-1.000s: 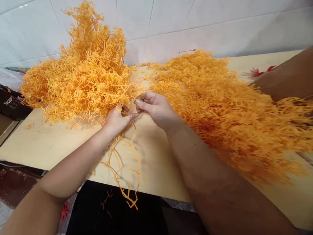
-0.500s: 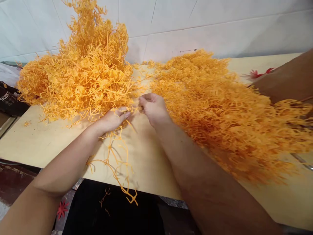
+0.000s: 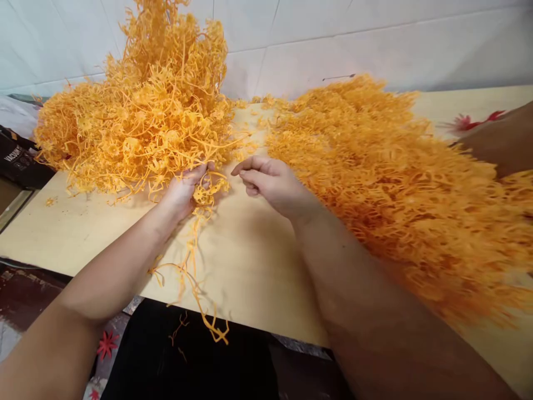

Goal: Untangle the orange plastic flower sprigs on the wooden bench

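My left hand point(image 3: 183, 191) is closed around an orange branching strand point(image 3: 192, 241), thin and stringy like moulded plastic. The strand hangs from the fingers toward the table's front edge, its lower end past the edge. My right hand point(image 3: 268, 180) is just to the right, thumb and index finger pinched together. Anything between those fingertips is too small to make out. Behind my left hand rises a tall tangled heap of orange pieces point(image 3: 137, 133), touching its fingers. A second, flatter orange pile point(image 3: 375, 183) spreads to the right of my right forearm.
A pale wooden table point(image 3: 250, 266) stands against a white tiled wall point(image 3: 333, 50). At the left edge is a black box point(image 3: 19, 158). Someone else's arm point(image 3: 495, 141) reaches in at the right, near a red piece point(image 3: 470, 121). Another red piece point(image 3: 107, 344) lies below the table.
My right hand has drawn slightly away from the left. The left hand has turned, and the orange strand is now bunched below its fingers. The right pile moves, blurred, in both frames.
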`<state>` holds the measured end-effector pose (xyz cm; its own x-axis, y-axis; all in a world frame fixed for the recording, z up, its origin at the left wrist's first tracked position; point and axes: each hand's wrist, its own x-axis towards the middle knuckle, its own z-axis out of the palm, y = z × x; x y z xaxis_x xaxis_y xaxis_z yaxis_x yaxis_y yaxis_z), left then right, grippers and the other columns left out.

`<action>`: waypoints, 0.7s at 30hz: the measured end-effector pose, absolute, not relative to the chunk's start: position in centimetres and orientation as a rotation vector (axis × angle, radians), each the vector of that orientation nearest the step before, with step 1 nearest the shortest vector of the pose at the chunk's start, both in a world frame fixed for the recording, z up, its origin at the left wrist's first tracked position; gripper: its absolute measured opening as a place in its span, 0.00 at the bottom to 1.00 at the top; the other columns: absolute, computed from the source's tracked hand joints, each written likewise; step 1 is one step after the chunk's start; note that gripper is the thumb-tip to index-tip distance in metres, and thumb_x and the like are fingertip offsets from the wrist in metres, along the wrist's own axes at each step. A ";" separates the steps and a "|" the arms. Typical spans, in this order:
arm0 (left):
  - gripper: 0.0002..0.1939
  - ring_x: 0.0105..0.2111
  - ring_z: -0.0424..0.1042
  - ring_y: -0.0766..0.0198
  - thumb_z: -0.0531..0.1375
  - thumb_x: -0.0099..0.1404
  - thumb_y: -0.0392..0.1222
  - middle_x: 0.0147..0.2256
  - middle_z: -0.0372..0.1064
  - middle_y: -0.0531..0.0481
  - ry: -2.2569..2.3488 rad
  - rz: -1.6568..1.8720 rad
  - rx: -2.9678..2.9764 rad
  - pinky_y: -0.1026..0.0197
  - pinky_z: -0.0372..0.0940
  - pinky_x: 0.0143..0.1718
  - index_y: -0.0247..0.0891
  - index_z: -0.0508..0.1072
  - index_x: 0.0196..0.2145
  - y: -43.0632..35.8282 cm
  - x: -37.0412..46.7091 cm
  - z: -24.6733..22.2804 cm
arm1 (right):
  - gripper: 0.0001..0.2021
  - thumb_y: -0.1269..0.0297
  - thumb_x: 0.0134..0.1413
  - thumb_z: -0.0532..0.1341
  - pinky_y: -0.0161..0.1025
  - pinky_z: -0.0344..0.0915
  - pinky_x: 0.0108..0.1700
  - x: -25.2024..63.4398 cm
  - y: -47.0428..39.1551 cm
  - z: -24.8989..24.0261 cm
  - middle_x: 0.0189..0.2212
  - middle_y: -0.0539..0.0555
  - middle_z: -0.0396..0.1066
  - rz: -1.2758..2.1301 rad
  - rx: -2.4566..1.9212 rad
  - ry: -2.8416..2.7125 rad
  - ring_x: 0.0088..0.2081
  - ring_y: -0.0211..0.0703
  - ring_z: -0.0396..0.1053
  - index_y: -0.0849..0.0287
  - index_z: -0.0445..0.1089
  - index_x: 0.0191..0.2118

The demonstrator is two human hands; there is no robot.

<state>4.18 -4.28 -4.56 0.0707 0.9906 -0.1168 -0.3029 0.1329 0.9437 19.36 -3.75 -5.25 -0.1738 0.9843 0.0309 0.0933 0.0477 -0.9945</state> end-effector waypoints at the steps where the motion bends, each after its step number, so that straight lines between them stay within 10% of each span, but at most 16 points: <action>1: 0.13 0.18 0.56 0.76 0.62 0.54 0.47 0.20 0.60 0.57 1.000 1.242 0.891 0.69 0.55 0.23 0.35 0.67 0.28 -4.3 4.1 -4.5 | 0.02 0.69 0.48 0.57 0.31 0.50 0.22 19.4 -4.0 -5.1 0.21 0.46 0.59 1.287 -1.124 -1.460 0.19 0.28 0.51 0.61 0.66 0.29; 6: 0.11 0.18 0.58 0.75 0.61 0.56 0.46 0.20 0.62 0.56 1.022 1.241 0.833 0.68 0.58 0.23 0.34 0.68 0.30 -4.2 3.9 -4.7 | 0.11 0.58 0.45 0.63 0.32 0.58 0.29 18.0 -4.8 -5.0 0.24 0.47 0.62 1.286 -0.967 -1.670 0.26 0.31 0.59 0.60 0.64 0.27; 15: 0.09 0.21 0.61 0.75 0.59 0.59 0.44 0.23 0.64 0.55 1.066 1.103 0.902 0.68 0.58 0.25 0.34 0.69 0.29 -4.4 3.6 -4.4 | 0.18 0.58 0.51 0.59 0.27 0.42 0.15 21.2 -2.0 -7.0 0.16 0.42 0.45 1.132 -1.175 -1.006 0.14 0.26 0.45 0.57 0.50 0.21; 21: 0.13 0.22 0.62 0.73 0.59 0.58 0.49 0.24 0.65 0.53 1.101 1.098 0.970 0.67 0.58 0.24 0.35 0.70 0.31 -4.0 3.5 -5.0 | 0.08 0.70 0.56 0.53 0.30 0.55 0.18 20.2 -3.4 -5.0 0.25 0.48 0.64 1.314 -1.312 -1.042 0.18 0.29 0.61 0.59 0.57 0.26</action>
<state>3.49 -4.04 -5.01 0.0931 0.9790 -0.1811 -0.1785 0.1954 0.9643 20.16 -3.39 -5.04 0.0507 0.9847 -0.1667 -0.0625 -0.1635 -0.9846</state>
